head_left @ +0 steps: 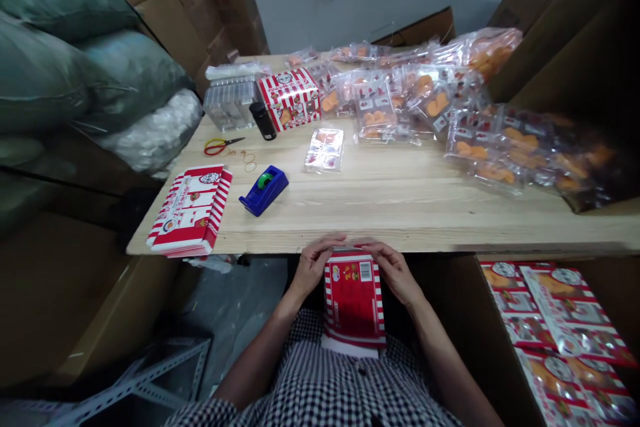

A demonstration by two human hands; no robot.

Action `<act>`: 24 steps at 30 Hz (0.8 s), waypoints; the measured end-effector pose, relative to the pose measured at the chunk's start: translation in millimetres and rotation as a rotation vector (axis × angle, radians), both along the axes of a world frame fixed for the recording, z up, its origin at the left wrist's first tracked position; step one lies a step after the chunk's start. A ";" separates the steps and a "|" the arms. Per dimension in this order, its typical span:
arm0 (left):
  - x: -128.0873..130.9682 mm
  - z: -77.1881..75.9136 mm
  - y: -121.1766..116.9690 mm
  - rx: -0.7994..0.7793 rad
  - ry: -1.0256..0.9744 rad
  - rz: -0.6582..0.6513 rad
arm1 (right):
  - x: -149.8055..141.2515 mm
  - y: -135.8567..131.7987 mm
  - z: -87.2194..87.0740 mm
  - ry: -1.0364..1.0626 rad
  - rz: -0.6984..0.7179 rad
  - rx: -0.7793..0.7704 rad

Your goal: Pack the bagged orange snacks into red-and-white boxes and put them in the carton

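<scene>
A red-and-white striped cardboard box (354, 303) rests against my checked shirt, its printed face with a barcode turned toward me. My left hand (315, 267) grips its upper left corner, fingers curled over the top edge. The upper right corner is held by my right hand (395, 270) in much the same way. Both sets of fingertips meet the top edge, just below the table's front edge. On the table ahead lies a clear packet (325, 149) with orange pieces. Left of it stands a blue tape dispenser (265, 192) with a green core.
A stack of flat striped boxes (193, 210) sits at the table's left. Scissors (220, 146), rubber bands, a black bottle (263, 121) and an upright striped box (290, 100) are behind. Many clear packets (375, 117) cover the back right. An open carton (510, 373) holds filled packages (575, 313).
</scene>
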State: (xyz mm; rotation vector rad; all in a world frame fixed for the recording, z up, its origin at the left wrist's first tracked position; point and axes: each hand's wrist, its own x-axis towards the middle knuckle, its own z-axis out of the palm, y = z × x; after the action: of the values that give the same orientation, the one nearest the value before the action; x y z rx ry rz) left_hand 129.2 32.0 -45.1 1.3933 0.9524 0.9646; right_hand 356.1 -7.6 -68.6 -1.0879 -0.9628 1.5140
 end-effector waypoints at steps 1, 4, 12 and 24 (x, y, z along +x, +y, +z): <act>-1.1 -0.1 -0.8 0.020 0.007 -0.032 | 1.2 -0.9 -1.7 -0.007 -0.002 0.001; -4.0 -3.2 -5.0 0.095 0.074 -0.104 | 5.1 -4.8 -2.7 -0.042 -0.011 0.021; -0.9 14.5 -1.7 -0.047 0.122 -0.107 | 8.7 1.3 29.2 -0.094 -0.014 -0.022; 1.0 53.0 21.9 0.043 0.240 -0.203 | 9.0 17.9 58.9 -0.144 0.157 -0.083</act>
State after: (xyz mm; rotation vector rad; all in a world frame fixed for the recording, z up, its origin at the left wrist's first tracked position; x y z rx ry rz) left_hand 130.2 53.8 7.9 1.6338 0.9481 0.6806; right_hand 365.1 10.3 -9.7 -1.2171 -1.1142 1.6317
